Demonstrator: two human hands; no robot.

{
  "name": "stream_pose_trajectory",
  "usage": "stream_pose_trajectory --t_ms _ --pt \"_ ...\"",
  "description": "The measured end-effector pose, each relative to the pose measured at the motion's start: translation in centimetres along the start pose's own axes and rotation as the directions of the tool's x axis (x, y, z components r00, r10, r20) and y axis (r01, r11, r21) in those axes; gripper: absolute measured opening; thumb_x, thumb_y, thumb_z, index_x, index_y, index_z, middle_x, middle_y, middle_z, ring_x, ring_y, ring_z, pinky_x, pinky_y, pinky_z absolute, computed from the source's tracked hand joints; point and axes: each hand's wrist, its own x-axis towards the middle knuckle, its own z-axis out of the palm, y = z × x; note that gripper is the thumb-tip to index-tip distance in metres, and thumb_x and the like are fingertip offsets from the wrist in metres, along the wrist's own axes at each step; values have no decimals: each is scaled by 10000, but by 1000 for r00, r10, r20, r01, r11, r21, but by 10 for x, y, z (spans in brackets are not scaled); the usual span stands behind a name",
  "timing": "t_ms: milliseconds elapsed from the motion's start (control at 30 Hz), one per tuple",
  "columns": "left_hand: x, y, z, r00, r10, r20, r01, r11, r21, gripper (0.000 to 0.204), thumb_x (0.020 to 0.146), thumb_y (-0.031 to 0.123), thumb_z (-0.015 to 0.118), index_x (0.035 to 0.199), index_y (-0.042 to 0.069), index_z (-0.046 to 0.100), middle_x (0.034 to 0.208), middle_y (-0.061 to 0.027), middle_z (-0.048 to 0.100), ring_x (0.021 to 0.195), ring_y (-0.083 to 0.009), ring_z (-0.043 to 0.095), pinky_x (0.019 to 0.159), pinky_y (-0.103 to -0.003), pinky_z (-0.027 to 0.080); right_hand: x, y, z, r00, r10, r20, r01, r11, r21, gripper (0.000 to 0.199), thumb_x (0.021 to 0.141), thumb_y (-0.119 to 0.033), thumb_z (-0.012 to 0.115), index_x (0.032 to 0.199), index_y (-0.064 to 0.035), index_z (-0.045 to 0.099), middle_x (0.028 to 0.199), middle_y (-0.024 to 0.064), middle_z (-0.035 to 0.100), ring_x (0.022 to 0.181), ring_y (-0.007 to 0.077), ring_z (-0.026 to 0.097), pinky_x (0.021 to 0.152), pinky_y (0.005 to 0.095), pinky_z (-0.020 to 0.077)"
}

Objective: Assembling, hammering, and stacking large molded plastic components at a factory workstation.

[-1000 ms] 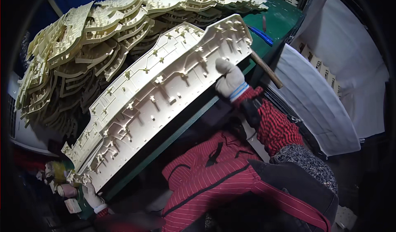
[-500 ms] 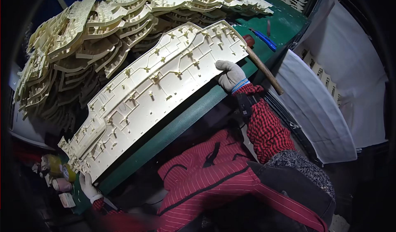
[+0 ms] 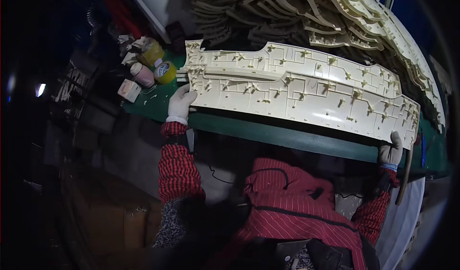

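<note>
A long cream moulded plastic panel [image 3: 249,96], covered in ribs and small clips, spans the front of the green table [image 3: 287,142]. My left hand [image 3: 181,104], in a pale glove, grips its left end near the lower corner, fingers partly hidden by the panel. At the opposite end my right hand [image 3: 391,151], gloved too, is closed on the lower edge with the thumb on the ribbed face. Beside that hand a wooden handle [image 3: 406,176] sticks out past the table edge.
A tall heap of similar cream panels [image 3: 330,13] rises behind. Left of the panel stand a yellow tape roll [image 3: 165,72], a pink can [image 3: 142,74] and a small white box [image 3: 129,90]. A blue-handled tool [image 3: 423,150] lies at the right.
My view has swung left, so the panel now runs more level across it and my left arm shows more fully. Both hands stay on the panel's ends.
</note>
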Motion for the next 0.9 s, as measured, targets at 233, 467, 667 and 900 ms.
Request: stream_pose_trajectory --t_ms 233,467,667,900 --pt "33 -75 -48 884 445 144 -379 862 -336 386 949 125 732 1303 -18 672 1209 -127 734 1027 -225 721 940 -383 585 -29 33 42 750 -82 657 -78 974 211 446 1007 -431 560 1052 13 559 851 94 589 857 259 609 1228 573 350" --pt "50 -65 -44 943 234 237 -38 784 -620 260 1009 110 654 1233 0 724 1271 -165 720 1090 -258 723 988 -393 606 -40 34 54 904 -110 414 56 988 141 432 1036 -468 544 959 -47 483 728 31 430 744 220 515 1237 561 332" --pt "45 -72 -25 945 306 116 -172 765 -620 244 987 123 708 1196 2 735 1144 -134 736 1018 -264 711 939 -391 604 -50 31 57 889 -141 435 112 989 93 279 1109 -286 468 915 -86 462 714 -5 389 705 176 459 1204 558 383" --pt "50 -88 -58 977 163 138 -47 796 -604 369 1004 153 678 1340 6 629 1235 -125 700 1017 -221 699 879 -377 610 -18 30 25 709 -17 705 -133 978 158 428 1002 -474 618 924 -72 495 803 44 545 784 211 503 1115 551 425"
